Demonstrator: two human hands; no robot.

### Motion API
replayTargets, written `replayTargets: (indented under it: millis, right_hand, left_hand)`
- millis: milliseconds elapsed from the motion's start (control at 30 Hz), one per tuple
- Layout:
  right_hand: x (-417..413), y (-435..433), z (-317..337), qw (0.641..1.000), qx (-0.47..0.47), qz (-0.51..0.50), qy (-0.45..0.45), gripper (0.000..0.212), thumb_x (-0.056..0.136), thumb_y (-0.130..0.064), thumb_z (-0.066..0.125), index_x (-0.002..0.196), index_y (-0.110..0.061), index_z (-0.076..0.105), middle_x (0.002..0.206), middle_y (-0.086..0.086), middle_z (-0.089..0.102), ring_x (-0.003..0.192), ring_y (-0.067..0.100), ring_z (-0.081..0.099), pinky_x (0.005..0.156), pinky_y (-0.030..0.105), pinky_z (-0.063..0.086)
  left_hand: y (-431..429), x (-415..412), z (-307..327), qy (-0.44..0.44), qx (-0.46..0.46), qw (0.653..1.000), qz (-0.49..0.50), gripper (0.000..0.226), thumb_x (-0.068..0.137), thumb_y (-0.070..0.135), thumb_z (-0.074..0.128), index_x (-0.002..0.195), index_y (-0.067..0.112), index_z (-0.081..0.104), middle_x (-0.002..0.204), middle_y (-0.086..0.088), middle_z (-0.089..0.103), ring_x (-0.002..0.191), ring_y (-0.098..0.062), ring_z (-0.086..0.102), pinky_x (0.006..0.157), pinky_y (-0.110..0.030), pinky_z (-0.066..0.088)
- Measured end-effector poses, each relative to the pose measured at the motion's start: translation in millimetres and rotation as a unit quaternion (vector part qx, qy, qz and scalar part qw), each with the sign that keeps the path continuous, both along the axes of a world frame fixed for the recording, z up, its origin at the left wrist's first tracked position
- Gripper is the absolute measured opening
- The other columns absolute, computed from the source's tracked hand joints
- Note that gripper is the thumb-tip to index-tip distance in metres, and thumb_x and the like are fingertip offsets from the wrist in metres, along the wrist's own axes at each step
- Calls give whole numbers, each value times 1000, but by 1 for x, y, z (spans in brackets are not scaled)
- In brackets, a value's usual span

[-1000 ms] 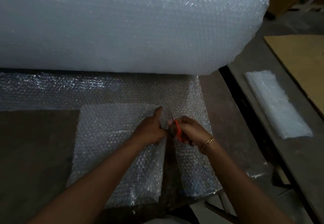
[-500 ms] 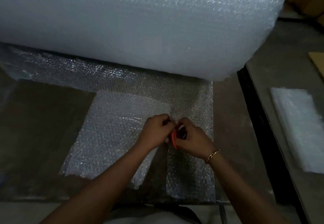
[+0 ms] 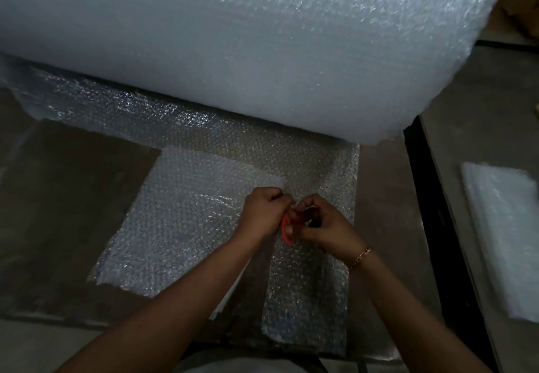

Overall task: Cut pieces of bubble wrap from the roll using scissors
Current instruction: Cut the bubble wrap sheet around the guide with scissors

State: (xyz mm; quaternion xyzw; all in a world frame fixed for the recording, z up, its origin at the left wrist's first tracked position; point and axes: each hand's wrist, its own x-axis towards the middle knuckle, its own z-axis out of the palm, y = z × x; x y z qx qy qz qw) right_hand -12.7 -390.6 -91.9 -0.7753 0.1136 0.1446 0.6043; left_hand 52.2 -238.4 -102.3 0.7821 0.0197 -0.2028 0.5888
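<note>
the big roll (image 3: 233, 37) is lying just beyond the fingers, blocking off whatever is behind it. its loose sheet (image 3: 233, 145) is running out under both hands. the left hand (image 3: 262, 212) is curling its fingers tight and pinching the edge of the cut flap (image 3: 180, 221). the right hand (image 3: 323, 227), touching it, is gripping the orange scissors (image 3: 285, 228), fingers curled round the handle. the blades are hidden, probably between the two fists. a narrow strip (image 3: 309, 294) is lying below the right wrist, which is wearing a gold bracelet (image 3: 361, 257). well right of the fingers, past a dark gap (image 3: 423, 197), a folded stack of wrap (image 3: 501, 241) is resting on a grey surface (image 3: 466, 110). the brown benchtop (image 3: 73, 197) is showing left of the fingers, and the room is looking dim.
</note>
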Motion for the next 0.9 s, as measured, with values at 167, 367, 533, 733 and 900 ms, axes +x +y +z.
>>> replayTargets:
  millis: [167, 367, 533, 733, 900]
  right_hand:
    - [16, -26, 13, 996, 61, -43, 42, 26, 80, -17, 71, 104, -15, 61, 79, 5, 68, 54, 10, 55, 40, 19, 36]
    - [36, -66, 11, 987, 82, -24, 137, 11, 91, -19, 66, 95, -27, 59, 82, 4, 66, 51, 8, 37, 50, 22, 14]
    - [53, -71, 10, 985, 83, 5, 152, 26, 78, -35, 69, 100, -25, 60, 82, 4, 69, 51, 9, 38, 44, 19, 17]
    - [70, -70, 7, 981, 84, 31, 175, 24, 76, -36, 67, 96, -24, 60, 81, 7, 68, 47, 9, 38, 42, 16, 17]
    - [82, -76, 10, 975, 91, 90, 179, 28, 81, -36, 71, 98, -19, 57, 76, 8, 64, 43, 8, 38, 39, 16, 16]
  left_hand:
    - [5, 6, -2, -107, 120, 987, -16, 30, 96, 51, 55, 89, 26, 71, 78, 7, 70, 73, -11, 65, 71, -35, 53]
    - [5, 13, -19, -250, 310, 902, -167, 48, 87, 38, 66, 130, 20, 53, 123, -1, 54, 113, -21, 52, 81, -36, 51]
    - [0, 18, -29, -235, 352, 888, -179, 59, 82, 41, 67, 132, 20, 45, 124, -2, 46, 111, -21, 51, 73, -34, 49]
    - [-3, 25, -29, -255, 357, 886, -147, 46, 86, 39, 62, 124, 17, 48, 118, -4, 53, 95, -22, 60, 66, -36, 52]
    - [1, 23, -38, -294, 333, 889, -110, 26, 93, 36, 56, 109, 17, 58, 104, -1, 59, 82, -19, 60, 60, -30, 43]
